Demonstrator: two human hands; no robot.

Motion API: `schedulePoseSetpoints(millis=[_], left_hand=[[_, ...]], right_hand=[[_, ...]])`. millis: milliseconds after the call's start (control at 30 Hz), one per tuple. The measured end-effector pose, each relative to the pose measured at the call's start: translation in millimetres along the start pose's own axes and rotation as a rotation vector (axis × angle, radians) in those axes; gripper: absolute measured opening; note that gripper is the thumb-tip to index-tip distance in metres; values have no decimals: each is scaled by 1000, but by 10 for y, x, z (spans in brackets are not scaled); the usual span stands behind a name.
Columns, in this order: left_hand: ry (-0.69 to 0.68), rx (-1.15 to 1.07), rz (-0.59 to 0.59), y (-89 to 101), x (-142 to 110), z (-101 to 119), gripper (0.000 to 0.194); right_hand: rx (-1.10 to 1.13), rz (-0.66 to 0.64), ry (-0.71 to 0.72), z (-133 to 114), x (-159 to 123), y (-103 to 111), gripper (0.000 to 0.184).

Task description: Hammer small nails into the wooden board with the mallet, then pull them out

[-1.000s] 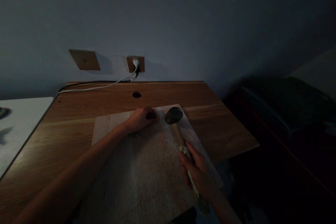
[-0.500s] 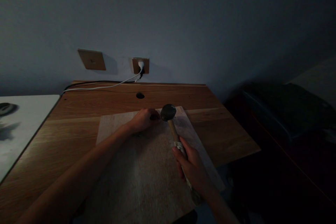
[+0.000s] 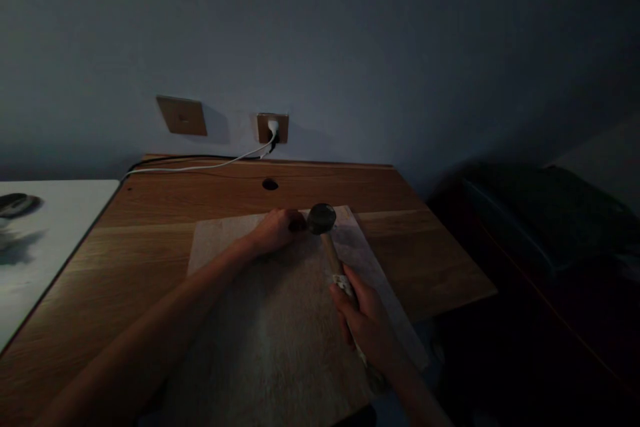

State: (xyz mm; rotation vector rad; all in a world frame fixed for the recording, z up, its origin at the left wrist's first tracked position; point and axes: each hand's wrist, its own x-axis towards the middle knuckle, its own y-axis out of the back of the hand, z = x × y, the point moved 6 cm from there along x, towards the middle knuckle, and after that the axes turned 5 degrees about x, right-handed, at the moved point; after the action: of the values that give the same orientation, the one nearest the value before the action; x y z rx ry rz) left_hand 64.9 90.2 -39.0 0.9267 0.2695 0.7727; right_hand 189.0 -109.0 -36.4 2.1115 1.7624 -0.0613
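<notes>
Mallet [image 3: 331, 252] over the far part of a pale board [image 3: 290, 340], dark head near the board's 12 o'clock, handle running toward 5. Whether the head touches the board, cannot tell. The person's right grip [image 3: 367, 320] is clamped around the handle. Left grip [image 3: 276, 232] just beside the head, at its 9 o'clock, fingers bent inward; whether they pinch anything, cannot tell. Board lies flat on the wooden counter [image 3: 440, 253]. Beyond the board, toward 12: round hole [image 3: 270, 184], then wall socket [image 3: 264, 128], white cable [image 3: 200, 167] trailing toward 9.
</notes>
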Motion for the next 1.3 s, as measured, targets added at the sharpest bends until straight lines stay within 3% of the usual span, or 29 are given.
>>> schedulePoseSetpoints(millis=[133, 200, 300, 400, 500, 600, 700, 833, 1000, 1300], left_hand=[[-56, 100, -36, 217, -83, 85, 18], [-114, 170, -133, 325, -212, 178, 18], [-186, 266, -360, 343, -473, 329, 22], [-233, 384, -409, 284, -632, 434, 15], [-280, 370, -342, 250, -631, 473, 9], [-273, 187, -250, 315, -531, 402, 10], [-156, -38, -121, 401, -398, 182, 20], [-20, -100, 26, 360, -305, -119, 21], [-49, -77, 76, 250, -305, -177, 13], [-39, 5, 77, 220, -297, -139, 21]], right_hand=[[7, -16, -37, 55, -42, 66, 58], [10, 12, -56, 83, -91, 124, 59], [19, 53, -94, 126, -176, 198, 63], [25, 64, -101, 147, -228, 230, 64], [41, 66, -93, 179, -236, 234, 62], [90, 79, -96, 236, -226, 230, 61], [106, 85, -89, 271, -222, 215, 59], [107, 76, -80, 280, -227, 180, 57], [86, 80, -80, 279, -230, 160, 60], [104, 45, -98, 240, -229, 88, 62]])
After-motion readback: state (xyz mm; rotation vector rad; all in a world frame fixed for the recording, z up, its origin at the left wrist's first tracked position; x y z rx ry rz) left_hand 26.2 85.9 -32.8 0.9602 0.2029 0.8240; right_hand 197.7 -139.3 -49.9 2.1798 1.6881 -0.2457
